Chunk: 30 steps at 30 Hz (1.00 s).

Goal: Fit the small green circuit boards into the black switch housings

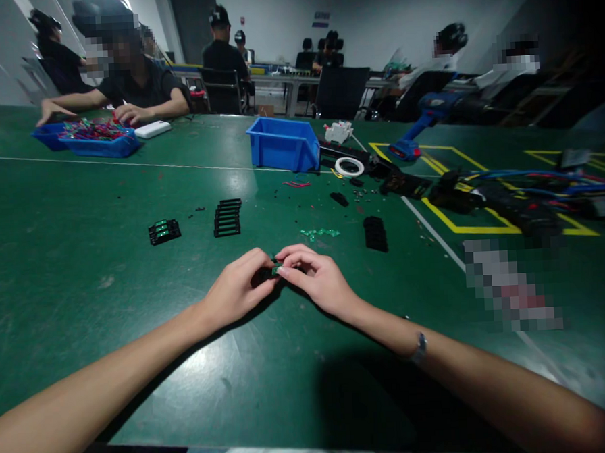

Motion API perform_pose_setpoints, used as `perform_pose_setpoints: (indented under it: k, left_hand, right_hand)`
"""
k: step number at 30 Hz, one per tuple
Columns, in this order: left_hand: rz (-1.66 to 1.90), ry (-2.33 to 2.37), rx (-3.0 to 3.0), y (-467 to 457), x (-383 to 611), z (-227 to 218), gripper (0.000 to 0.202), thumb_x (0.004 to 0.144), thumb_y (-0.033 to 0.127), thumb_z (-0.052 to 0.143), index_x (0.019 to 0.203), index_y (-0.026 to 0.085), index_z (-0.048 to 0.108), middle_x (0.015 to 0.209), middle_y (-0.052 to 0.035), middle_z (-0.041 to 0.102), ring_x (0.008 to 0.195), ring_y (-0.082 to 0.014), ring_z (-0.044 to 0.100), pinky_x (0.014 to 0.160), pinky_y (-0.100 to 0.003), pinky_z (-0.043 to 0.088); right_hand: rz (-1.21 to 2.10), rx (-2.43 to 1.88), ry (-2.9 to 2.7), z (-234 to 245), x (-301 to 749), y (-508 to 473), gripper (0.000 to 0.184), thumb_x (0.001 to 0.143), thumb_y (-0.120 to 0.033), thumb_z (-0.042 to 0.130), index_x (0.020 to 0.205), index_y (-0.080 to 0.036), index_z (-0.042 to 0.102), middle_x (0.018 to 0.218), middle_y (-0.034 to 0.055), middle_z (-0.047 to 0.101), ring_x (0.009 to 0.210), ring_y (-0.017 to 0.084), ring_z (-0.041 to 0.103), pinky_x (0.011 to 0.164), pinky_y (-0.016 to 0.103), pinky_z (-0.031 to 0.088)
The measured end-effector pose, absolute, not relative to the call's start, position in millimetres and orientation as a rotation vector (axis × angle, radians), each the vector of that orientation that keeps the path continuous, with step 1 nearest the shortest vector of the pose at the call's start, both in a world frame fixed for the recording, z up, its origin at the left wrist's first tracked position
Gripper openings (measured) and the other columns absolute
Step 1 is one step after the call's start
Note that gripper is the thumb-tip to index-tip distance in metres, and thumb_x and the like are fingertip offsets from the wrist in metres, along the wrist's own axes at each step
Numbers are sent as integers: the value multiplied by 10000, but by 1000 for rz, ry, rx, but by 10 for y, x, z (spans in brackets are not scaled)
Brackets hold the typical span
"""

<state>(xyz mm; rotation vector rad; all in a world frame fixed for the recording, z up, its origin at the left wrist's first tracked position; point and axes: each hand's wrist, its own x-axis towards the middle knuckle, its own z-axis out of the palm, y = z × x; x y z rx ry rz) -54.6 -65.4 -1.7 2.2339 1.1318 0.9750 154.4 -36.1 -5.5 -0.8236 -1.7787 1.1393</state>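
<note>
My left hand (pixel 238 284) is closed around a small black plastic part, mostly hidden by its fingers. Thumb and fingers of my right hand (pixel 321 279) pinch a small green circuit board (pixel 275 271) against that part, and the hands nearly touch at the fingertips. Beyond them lie loose green boards (pixel 319 234) in a scattered pile. A group of black parts with green boards fitted (pixel 163 231) sits to the left, beside a row of black open frames (pixel 228 217). On the right is a stack of black pieces (pixel 374 233).
A blue bin (pixel 284 145) stands at the back centre, near a white tape ring (pixel 349 166). Cables and black gear (pixel 504 199) and a blue cordless drill (pixel 421 125) lie right. Across the table a co-worker (pixel 135 86) reaches to blue trays (pixel 100 146) of coloured wires.
</note>
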Motion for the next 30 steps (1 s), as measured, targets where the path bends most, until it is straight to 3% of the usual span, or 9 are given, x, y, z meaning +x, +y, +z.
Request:
perform_pose_setpoints:
  k: [17,23,30]
  left_hand:
    - [998,1089,2236,-656,-557,8,182,966,193,599,1138,162,647,1025,-64,667,867,-158,605,757,-277,460]
    - [1032,1037,2132,-639,-559,22,240,940,174,627,1174,169,681,1106,-83,706,999,-188,657,870,-302,492]
    - [984,959,1546,-632,-541,5,300,908,224,697,1197,145,697,962,-67,766,858,-175,718,799,-287,548]
  right_hand:
    - [1350,-834,-1785,-30,1605,-266,117,846,-319,789,825,-203,787,1144,69,684,1057,199,651,950,362,467]
    - [1402,-830,-1746,-21,1603,-254,121,833,-321,797,812,-202,787,1116,64,693,1023,190,656,920,344,479]
    - [1400,-853,-1727,-16,1615,-255,134,831,-324,796,801,-193,790,1107,68,692,973,181,659,876,330,491]
